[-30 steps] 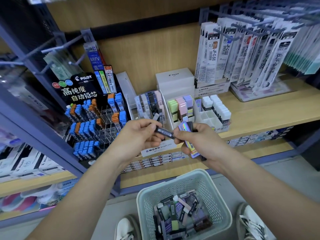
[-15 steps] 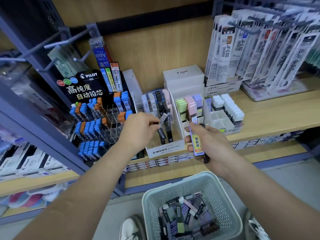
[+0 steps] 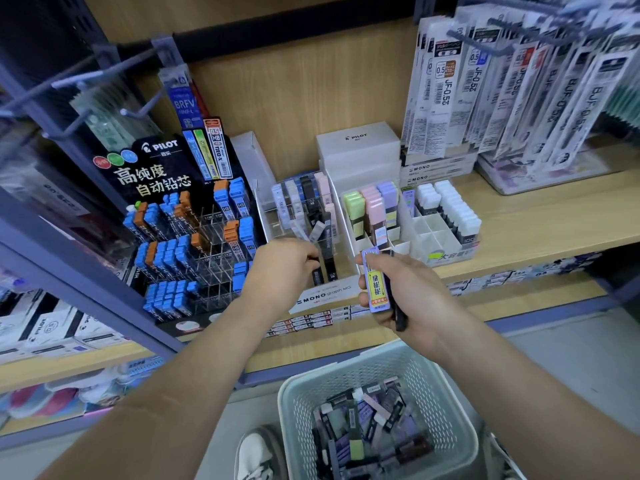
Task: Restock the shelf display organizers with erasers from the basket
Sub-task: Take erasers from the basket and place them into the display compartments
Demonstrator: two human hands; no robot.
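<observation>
Black eraser at its slot, purple one in reserve.
Left hand (image 3: 280, 268) pinches black eraser (image 3: 317, 274) upright in MONO organizer (image 3: 325, 296); right hand (image 3: 405, 299) grips purple eraser (image 3: 375, 285), axis twelve-to-six, pastel organizer (image 3: 429, 233) at its twelve o'clock.

This is a stationery shop. Packaged pen refills (image 3: 519, 98) hang in rows from metal hooks (image 3: 485, 39). A branded display stand (image 3: 156, 174) holds pencil-lead cases (image 3: 166, 251). White organizers (image 3: 433, 237) of erasers (image 3: 372, 209) sit on a wooden shelf (image 3: 554, 220), and label strips (image 3: 512, 282) line its front edge.
</observation>
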